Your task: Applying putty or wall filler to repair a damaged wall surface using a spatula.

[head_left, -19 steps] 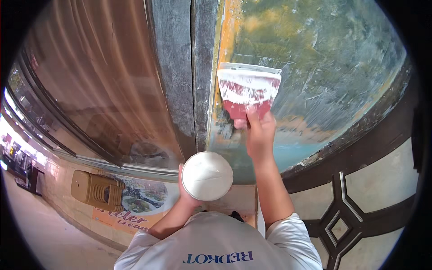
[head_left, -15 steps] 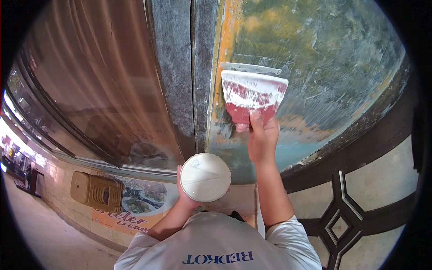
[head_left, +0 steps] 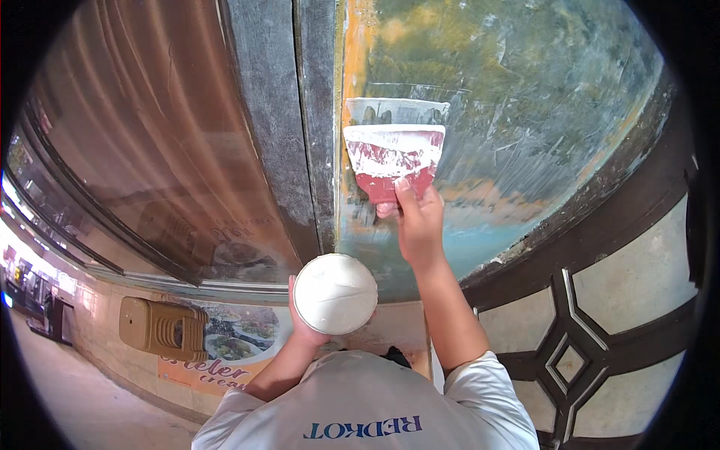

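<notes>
Head view: scraper [head_left: 391, 154] gripped in right hand [head_left: 417, 221], pressed to wall [head_left: 525, 112]; filler tub [head_left: 334, 293] cupped by left hand [head_left: 304, 330]. Risk: filler smeared unevenly if blade tilts.

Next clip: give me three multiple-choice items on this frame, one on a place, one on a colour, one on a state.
1. Where is the wide scraper?
A. pressed against the painted surface
B. lying on the floor
C. inside the bowl

2. What colour is the paste in the round bowl?
A. black
B. white
C. green

3. What is the left hand doing?
A. hanging empty
B. gripping the scraper
C. holding the bowl from beneath

Answers: 1 A, the right hand holds its blade on the surface. 2 B, the bowl looks white throughout. 3 C, fingers wrap the bowl's edge.
</notes>
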A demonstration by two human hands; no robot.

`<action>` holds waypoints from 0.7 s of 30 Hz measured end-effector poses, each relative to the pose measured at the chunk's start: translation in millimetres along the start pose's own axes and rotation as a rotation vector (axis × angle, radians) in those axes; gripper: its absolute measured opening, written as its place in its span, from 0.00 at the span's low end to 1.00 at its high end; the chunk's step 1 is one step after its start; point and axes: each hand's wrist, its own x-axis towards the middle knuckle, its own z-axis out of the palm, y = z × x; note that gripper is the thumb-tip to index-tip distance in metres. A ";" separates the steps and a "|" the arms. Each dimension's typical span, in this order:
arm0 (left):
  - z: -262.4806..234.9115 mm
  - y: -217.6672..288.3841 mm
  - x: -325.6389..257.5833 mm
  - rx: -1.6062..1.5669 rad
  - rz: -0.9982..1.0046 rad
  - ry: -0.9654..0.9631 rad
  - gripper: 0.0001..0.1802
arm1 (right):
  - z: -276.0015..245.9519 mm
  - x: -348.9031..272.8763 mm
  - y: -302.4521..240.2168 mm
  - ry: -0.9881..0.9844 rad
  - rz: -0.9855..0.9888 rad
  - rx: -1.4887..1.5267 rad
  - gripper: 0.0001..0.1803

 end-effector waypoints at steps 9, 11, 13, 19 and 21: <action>0.3 -2.4 -7.9 0.100 0.015 -0.110 0.53 | -6.2 -30.2 23.5 0.134 0.097 -0.142 0.14; 2.9 -2.3 -7.6 0.292 0.067 0.023 0.54 | -0.8 -15.9 20.9 0.145 0.019 -0.002 0.16; 0.8 -2.3 -10.2 -0.166 -0.037 -0.113 0.53 | -12.5 -16.6 36.8 0.119 0.026 -0.009 0.17; -5.5 3.3 -16.4 -0.182 0.031 -0.129 0.51 | -36.2 -67.0 43.8 0.100 0.189 -0.090 0.14; -5.1 4.0 -17.1 -0.153 0.033 -0.114 0.51 | -47.8 -72.0 34.1 0.084 0.127 -0.124 0.12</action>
